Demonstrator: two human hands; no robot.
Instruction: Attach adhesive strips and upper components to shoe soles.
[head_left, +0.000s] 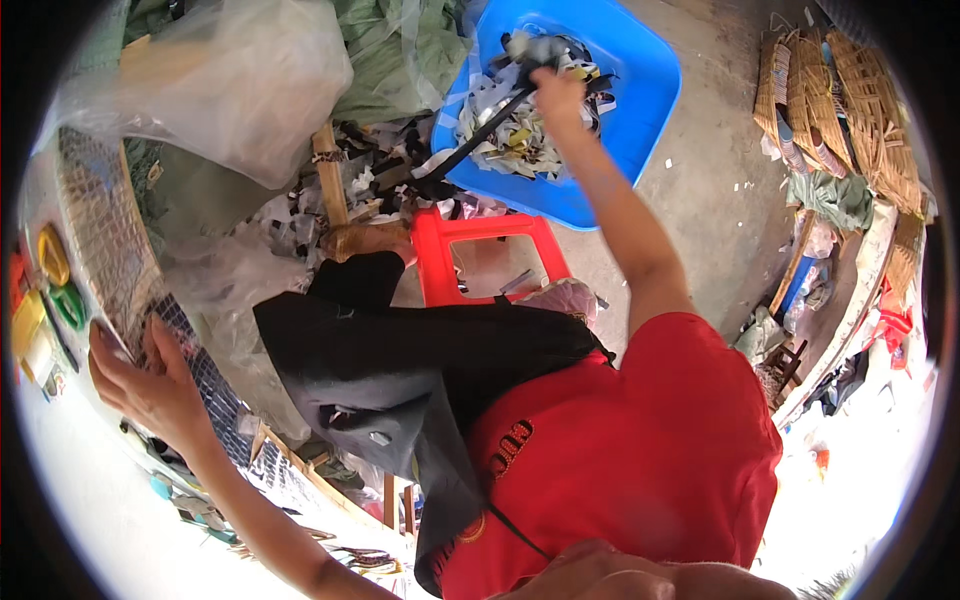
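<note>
My right hand [558,95] reaches forward over a blue plastic basin [645,85]. Its fingers are closed and somewhat blurred on a long black fabric strip [485,133], which trails down over the basin's near left rim. Beneath that hand lies a heap of fabric scraps [525,145], white, black, grey and yellowish. My left hand [150,385] rests at the edge of the worktable [120,220] on the left. Thumb and fingers there are apart, and I see nothing held in them.
A red plastic stool [432,255] stands just this side of the basin. Loose scraps cover the floor left of it, beside clear plastic sheeting [240,80]. Yellow tape [53,255] and green tape [68,306] lie on the table. Woven baskets [860,110] stand far right.
</note>
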